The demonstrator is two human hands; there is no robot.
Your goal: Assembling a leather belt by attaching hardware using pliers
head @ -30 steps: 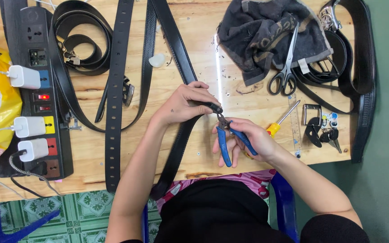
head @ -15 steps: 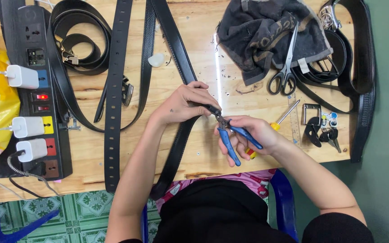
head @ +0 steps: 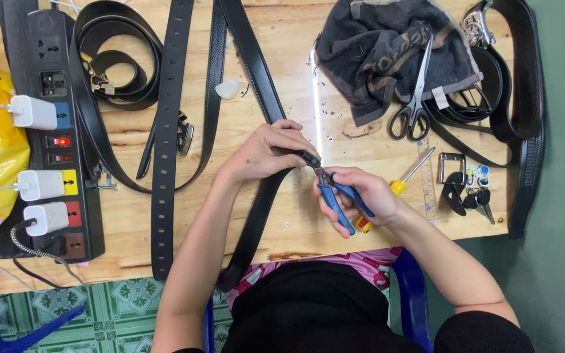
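A pale wooden worktable point(head: 282, 111) fills the view, with green patterned floor tiles below its near edge. The left hand point(head: 266, 153) has its fingers curled tight around the end of a black leather belt point(head: 256, 216), which runs from under those fingers down toward the table's near edge. Just right of the left fingertips, the right hand point(head: 361, 196) grips blue-handled pliers point(head: 335, 196), fingers wrapped around both handles; the nose meets the belt end right at the left fingertips. A yellow-handled screwdriver point(head: 397, 187) lies under the right fingers. Beyond the right hand sit scissors point(head: 413, 104) on a dark cloth point(head: 374, 46). Far left of the left fingers lies a black power strip point(head: 47, 137) with white chargers plugged in.
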